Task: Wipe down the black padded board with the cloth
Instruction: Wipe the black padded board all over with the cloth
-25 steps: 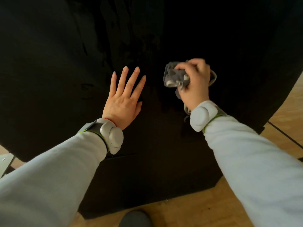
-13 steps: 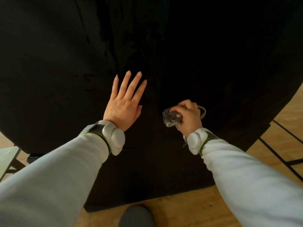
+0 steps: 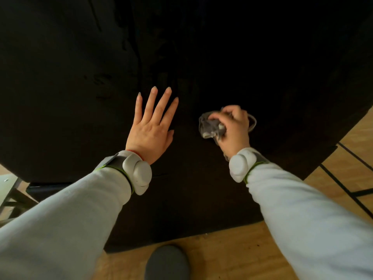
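Black padded board (image 3: 262, 57) | left hand (image 3: 150, 130) spread, unmoved | right hand (image 3: 235, 128) grips cloth (image 3: 210, 126), higher

One black padded board (image 3: 262, 57) and one cloth (image 3: 211, 126) were there. The left hand (image 3: 150, 130) and right hand (image 3: 235, 130) made two.

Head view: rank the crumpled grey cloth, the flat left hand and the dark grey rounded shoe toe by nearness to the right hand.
1. crumpled grey cloth: gripped by the right hand itself.
2. left hand: flat on the black padded board, to the left.
3. dark grey rounded shoe toe: down on the wooden floor.
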